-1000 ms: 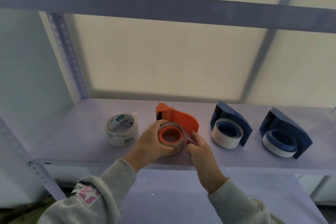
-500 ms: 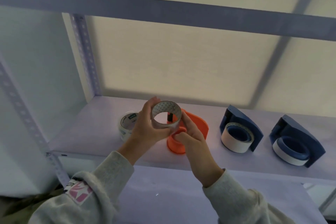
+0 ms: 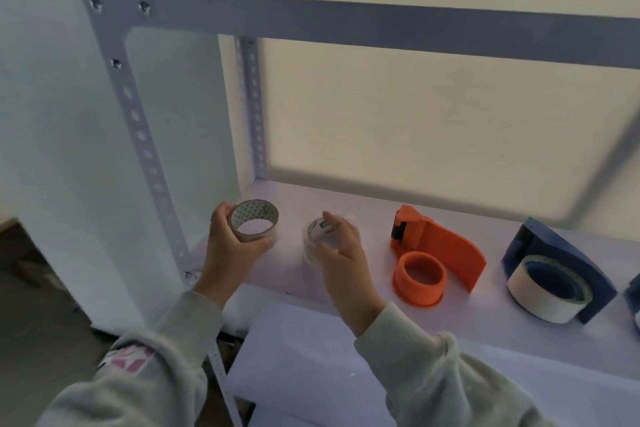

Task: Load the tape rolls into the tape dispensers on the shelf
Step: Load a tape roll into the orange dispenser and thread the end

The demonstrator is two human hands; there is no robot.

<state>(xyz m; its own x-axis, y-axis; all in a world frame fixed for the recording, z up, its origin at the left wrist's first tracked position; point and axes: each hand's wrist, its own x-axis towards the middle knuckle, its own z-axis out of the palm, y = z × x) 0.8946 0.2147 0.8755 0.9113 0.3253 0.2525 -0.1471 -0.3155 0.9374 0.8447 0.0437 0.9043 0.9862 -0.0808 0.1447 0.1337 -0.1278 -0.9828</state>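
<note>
One head-worn view looks forward and down, close over the shelf (image 3: 381,302).

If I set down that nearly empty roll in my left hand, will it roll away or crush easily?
The thin roll in the left hand looks like mostly bare core, so probably light and somewhat squeezable. Laid flat on the shelf, it should stay put; stood on edge, it could likely roll.

Left hand (image 3: 231,242) curled in a grip; right hand (image 3: 341,250) reaching, fingers spread.
</note>
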